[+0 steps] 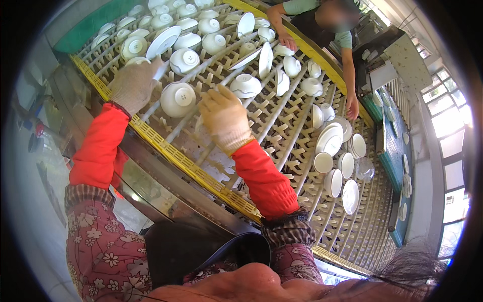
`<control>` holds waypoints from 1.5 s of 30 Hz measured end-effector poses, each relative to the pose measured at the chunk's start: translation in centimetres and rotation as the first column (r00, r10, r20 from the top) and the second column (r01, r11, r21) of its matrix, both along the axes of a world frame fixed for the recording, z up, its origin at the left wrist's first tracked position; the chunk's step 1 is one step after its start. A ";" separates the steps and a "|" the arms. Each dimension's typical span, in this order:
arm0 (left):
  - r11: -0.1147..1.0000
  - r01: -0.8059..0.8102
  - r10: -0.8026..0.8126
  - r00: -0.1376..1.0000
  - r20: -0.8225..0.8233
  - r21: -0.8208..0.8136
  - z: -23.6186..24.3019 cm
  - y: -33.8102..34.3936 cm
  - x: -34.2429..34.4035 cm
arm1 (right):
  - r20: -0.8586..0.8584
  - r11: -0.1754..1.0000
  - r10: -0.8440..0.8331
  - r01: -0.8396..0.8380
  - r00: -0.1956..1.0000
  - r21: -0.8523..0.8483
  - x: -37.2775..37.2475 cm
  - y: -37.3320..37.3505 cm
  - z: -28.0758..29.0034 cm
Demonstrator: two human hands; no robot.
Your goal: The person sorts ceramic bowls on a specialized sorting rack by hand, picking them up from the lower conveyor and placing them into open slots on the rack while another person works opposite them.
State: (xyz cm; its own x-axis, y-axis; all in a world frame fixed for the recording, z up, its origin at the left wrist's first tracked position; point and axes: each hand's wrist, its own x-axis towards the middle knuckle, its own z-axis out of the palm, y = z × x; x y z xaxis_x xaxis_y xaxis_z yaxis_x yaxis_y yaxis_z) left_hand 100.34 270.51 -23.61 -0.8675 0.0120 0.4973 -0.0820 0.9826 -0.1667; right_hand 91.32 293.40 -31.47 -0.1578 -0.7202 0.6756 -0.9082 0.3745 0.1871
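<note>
My left hand [133, 86], in a cream knit glove, is at the belt's near left side. Its fingers close at a white dish [160, 71], mostly hidden behind the glove. In a matching glove, my right hand [225, 119] curls palm down over another white dish [199, 124]; only slivers of its rim show. Between my hands an upside-down white bowl [178, 99] lies on the pegged conveyor belt [216, 163]. Another overturned bowl [245, 86] sits just beyond my right fingers. An oval plate [163, 41] leans past my left hand.
Many white bowls and plates cover the belt's far left. At right stand stacked bowls [333, 182] and plates [329, 139] beside clear plastic [365, 169]. Yellow rails [166, 147] edge the belt. Across it, a co-worker's hands [351, 107] reach over. Beyond is a green side table [394, 151] with dishes.
</note>
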 end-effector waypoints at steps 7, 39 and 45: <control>0.982 0.058 -0.093 0.976 0.197 0.179 -0.7 2.3 0.2 | 0.681 0.871 0.247 0.150 0.690 -0.468 3.3 9.7 1.0; 0.766 0.606 -0.637 0.759 0.130 0.216 -1.1 11.6 -1.6 | 0.800 -0.759 -0.521 0.590 -0.296 -0.276 50.1 45.4 -5.0; 0.589 0.750 -0.808 0.553 0.202 0.302 -0.1 21.4 1.0 | 0.878 -0.378 -0.421 0.836 0.229 -0.399 35.3 42.2 -2.6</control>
